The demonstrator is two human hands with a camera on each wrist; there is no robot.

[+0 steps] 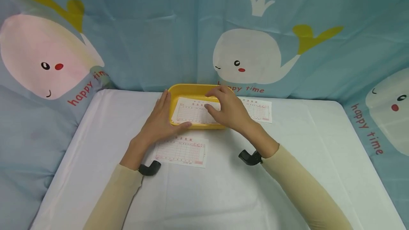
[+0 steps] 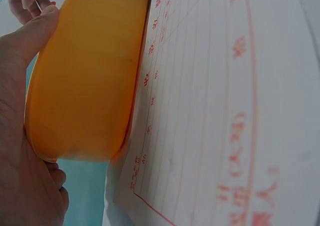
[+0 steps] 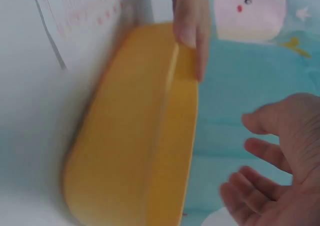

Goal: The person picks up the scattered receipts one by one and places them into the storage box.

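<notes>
A yellow plastic tray (image 1: 196, 126) stands near the back of the white table, with a printed paper slip (image 1: 191, 112) inside it. My left hand (image 1: 159, 118) grips the tray's left end, the thumb over the front rim and the fingers along the side. Above the right part of the tray hovers my right hand (image 1: 228, 109), fingers loosely bent and apart, holding nothing. The right wrist view shows this hand (image 3: 277, 166) clear of the tray wall (image 3: 125, 136). A second red-printed slip (image 1: 182, 151) lies on the table in front of the tray.
Another printed slip (image 1: 260, 110) lies to the right of the tray, partly behind my right hand. A white cloth (image 1: 223, 194) covers the table. Behind it hangs a blue curtain (image 1: 153, 45) with whale prints. Black wrist-worn pieces (image 1: 250, 157) sit at both wrists.
</notes>
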